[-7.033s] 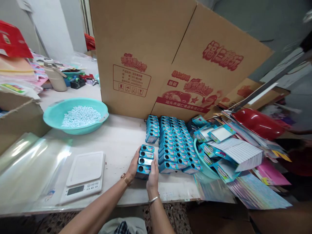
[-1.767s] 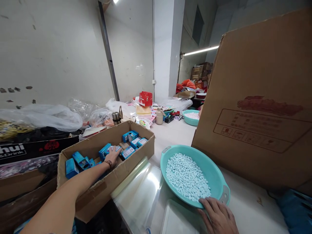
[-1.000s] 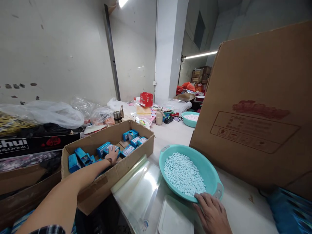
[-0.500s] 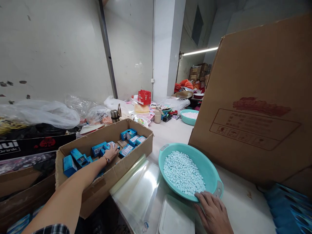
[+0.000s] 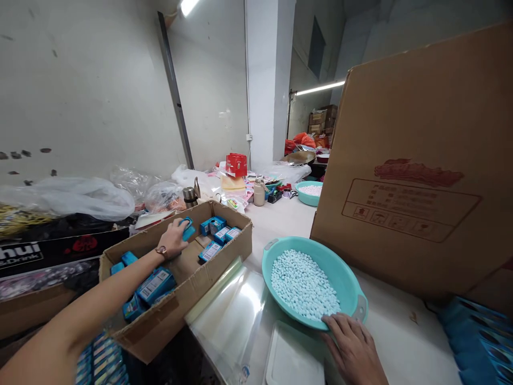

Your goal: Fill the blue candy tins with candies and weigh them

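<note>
Left hand [image 5: 171,240] reaches into the open carton [image 5: 188,291] at the table's [image 5: 280,219] left edge. Its fingers are curled around a small blue box [image 5: 186,230], held up near the carton's far wall. More blue boxes [image 5: 154,283] lie loose inside, some by the front corner and some at the far end. Just right of the carton lie clear plastic sheets [image 5: 228,315], then a teal basin [image 5: 276,248] of white pellets [image 5: 304,283]. Right hand [image 5: 352,347] lies flat with its fingers slightly spread, touching the basin's near rim. A tall cardboard case [image 5: 420,160] stands behind.
</note>
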`<state>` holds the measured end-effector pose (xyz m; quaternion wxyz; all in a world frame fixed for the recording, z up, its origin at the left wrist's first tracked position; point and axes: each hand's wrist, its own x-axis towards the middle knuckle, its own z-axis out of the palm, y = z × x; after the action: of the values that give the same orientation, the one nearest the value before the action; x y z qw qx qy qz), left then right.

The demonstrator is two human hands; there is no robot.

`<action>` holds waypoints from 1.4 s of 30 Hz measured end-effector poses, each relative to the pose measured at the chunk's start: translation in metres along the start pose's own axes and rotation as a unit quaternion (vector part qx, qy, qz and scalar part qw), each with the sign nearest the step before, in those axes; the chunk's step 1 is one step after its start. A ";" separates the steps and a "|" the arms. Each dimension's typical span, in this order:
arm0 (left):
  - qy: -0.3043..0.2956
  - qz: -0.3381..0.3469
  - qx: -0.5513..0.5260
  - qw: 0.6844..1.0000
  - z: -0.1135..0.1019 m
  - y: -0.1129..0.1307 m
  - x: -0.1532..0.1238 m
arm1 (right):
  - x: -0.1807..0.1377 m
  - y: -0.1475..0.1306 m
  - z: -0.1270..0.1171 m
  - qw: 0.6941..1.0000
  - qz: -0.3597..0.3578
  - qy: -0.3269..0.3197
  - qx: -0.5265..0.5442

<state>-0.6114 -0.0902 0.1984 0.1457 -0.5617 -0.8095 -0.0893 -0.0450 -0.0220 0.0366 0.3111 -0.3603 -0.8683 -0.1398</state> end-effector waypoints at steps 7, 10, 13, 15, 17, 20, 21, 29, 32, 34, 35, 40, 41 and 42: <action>0.092 0.025 -0.383 0.919 -0.139 0.087 -0.067 | 0.009 0.000 -0.024 0.996 0.030 -0.072 0.036; -0.003 0.054 -0.576 0.816 -0.162 0.142 -0.121 | 0.006 0.000 -0.041 0.992 0.053 -0.099 0.050; -0.064 0.084 -0.666 0.739 -0.152 0.190 -0.161 | 0.001 -0.001 -0.062 0.983 0.100 -0.125 0.089; -0.115 0.090 -0.715 0.683 -0.136 0.220 -0.177 | -0.004 -0.007 -0.082 0.967 0.164 -0.120 0.156; -0.168 0.084 -0.756 0.627 -0.117 0.250 -0.187 | -0.011 -0.018 -0.110 0.927 0.239 -0.077 0.279; -0.212 0.112 -0.755 0.611 -0.094 0.296 -0.201 | -0.026 -0.046 -0.159 0.826 0.259 0.001 0.500; -0.217 0.136 -0.740 0.622 -0.088 0.311 -0.206 | -0.032 -0.056 -0.173 0.800 0.256 0.012 0.543; -0.204 0.143 -0.734 0.632 -0.064 0.383 -0.250 | -0.067 -0.094 -0.196 0.644 0.385 0.152 0.643; -0.258 0.123 -0.736 0.614 -0.055 0.386 -0.260 | -0.072 -0.096 -0.185 0.642 0.420 0.216 0.604; -0.297 0.107 -0.737 0.598 -0.047 0.382 -0.264 | -0.071 -0.098 -0.180 0.635 0.436 0.242 0.590; -0.309 0.097 -0.737 0.594 -0.044 0.378 -0.266 | -0.070 -0.099 -0.177 0.621 0.439 0.255 0.597; -0.319 0.028 -0.762 0.563 -0.036 0.361 -0.267 | -0.059 -0.098 -0.167 0.519 0.403 0.263 0.707; -0.313 -0.002 -0.779 0.543 -0.036 0.359 -0.267 | -0.057 -0.097 -0.166 0.515 0.393 0.230 0.726; -0.303 -0.036 -0.795 0.524 -0.037 0.357 -0.266 | -0.056 -0.096 -0.164 0.518 0.389 0.197 0.736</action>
<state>-0.1855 -0.2099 0.1367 -0.6190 -0.4083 -0.4171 -0.5255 -0.0104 -0.1960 0.1253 0.6516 -0.2674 -0.3514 0.6168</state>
